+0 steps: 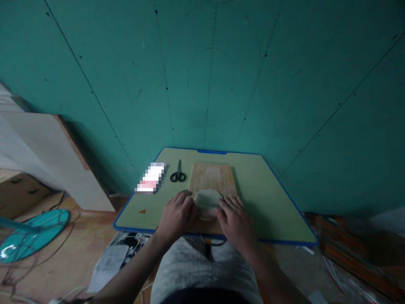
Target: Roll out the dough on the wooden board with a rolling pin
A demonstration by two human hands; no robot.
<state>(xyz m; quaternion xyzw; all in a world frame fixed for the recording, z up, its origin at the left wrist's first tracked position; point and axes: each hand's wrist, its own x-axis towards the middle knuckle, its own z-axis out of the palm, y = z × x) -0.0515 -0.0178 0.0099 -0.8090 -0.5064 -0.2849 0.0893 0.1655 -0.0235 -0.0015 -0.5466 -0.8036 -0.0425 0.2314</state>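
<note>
Cradling a pale, round, flat disc (207,202) on a bare wooden board (212,179)
Left hand (176,215) at its 9 o'clock, right hand (234,221) at 3 o'clock, fingers loosely curved against the smooth rim; black scissors (178,174) lie at 11 o'clock on the green, blue-edged table (268,198)

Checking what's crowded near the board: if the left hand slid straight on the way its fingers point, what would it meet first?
The left hand points up and right, already touching the pale round disc on the wooden board; it likely meets that first.
</note>
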